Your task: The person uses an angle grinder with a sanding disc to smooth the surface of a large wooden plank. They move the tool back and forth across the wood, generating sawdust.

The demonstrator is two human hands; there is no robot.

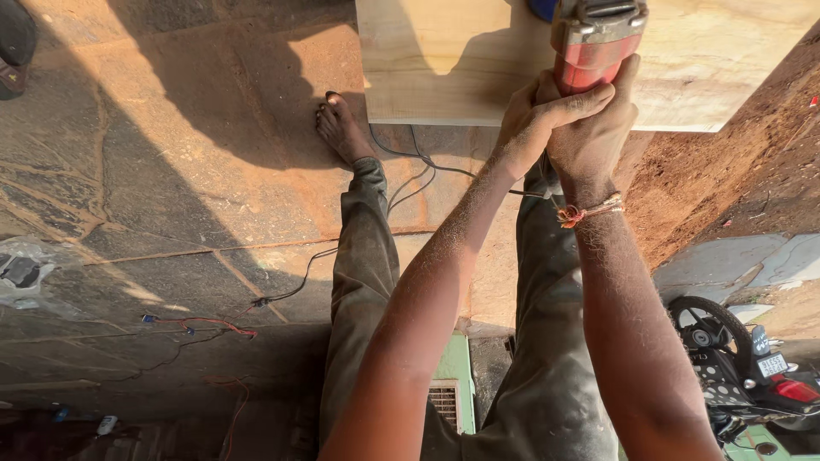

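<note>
Both forearms are bare and sleeveless, dusted all over with fine pale sawdust. A knotted red-and-yellow thread band (pixel 589 211) circles the right wrist. The legs wear dusty, creased olive-grey work trousers (pixel 363 256), and the one foot (pixel 340 126) in view is bare, without shoe or sandal.

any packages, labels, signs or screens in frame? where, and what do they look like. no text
Number plate: lower right, on the rear of a parked motorcycle; small white rectangle with dark characters.
Clear plastic wrapper: left edge, on the stone floor; crumpled, with something dark inside.
No signs or screens in view.
The red power tool gripped by both hands, left hand and right hand, shows no readable label.
</note>
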